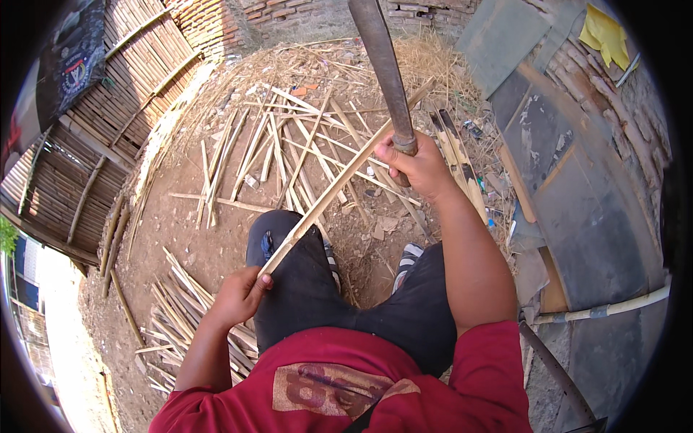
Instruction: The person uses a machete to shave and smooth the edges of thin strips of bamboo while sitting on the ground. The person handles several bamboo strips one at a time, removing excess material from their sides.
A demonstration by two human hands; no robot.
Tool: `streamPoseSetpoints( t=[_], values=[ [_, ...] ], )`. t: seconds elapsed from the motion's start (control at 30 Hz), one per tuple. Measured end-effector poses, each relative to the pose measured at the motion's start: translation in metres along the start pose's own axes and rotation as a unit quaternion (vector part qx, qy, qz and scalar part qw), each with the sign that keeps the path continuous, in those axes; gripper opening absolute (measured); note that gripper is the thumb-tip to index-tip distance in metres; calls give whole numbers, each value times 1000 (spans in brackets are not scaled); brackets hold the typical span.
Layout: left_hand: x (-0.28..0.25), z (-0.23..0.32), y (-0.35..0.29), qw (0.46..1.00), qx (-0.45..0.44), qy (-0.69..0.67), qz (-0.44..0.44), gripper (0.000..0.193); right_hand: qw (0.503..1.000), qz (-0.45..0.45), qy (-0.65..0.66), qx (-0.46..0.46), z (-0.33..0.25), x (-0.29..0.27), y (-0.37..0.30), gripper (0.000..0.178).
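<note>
My left hand [237, 297] is closed on the near end of a long split bamboo strip [326, 199], above my left knee. The strip slants up and away to the right, its pale inner side partly showing. My right hand [419, 164] grips the handle of a machete [385, 66], whose dark, broad blade points up and away. The fingers of that hand also lie against the strip, close beneath the blade's base. Whether they pinch the strip or only touch it is hard to tell. Most of the machete's handle is hidden in my palm.
Loose bamboo strips [289, 144] lie scattered on the dirt ahead. Another pile of strips [177, 317] is at my left. Dark flat panels [606, 216] lean along the right side, near a pale pole [613, 306]. A bamboo wall [148, 54] stands at the far left, a brick wall [303, 10] behind.
</note>
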State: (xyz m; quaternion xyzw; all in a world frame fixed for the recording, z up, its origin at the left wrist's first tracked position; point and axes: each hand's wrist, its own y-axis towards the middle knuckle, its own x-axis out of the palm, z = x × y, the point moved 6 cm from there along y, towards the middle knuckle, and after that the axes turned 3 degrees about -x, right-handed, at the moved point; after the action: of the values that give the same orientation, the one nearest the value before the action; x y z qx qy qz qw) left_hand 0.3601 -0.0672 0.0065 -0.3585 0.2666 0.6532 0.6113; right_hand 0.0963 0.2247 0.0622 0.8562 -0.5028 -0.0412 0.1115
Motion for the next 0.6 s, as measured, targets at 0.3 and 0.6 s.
streamPoseSetpoints(
  t=[0.3, 0.6],
  values=[
    [14, -7, -1, 977, -102, -182, -49, 40, 871, -42, -483, -81, -8, -4, -7, 34],
    [16, 3, 3, 969, -117, -212, -52, 43, 806, -42, -565, -170, 2, 25, -3, 23]
  ],
)
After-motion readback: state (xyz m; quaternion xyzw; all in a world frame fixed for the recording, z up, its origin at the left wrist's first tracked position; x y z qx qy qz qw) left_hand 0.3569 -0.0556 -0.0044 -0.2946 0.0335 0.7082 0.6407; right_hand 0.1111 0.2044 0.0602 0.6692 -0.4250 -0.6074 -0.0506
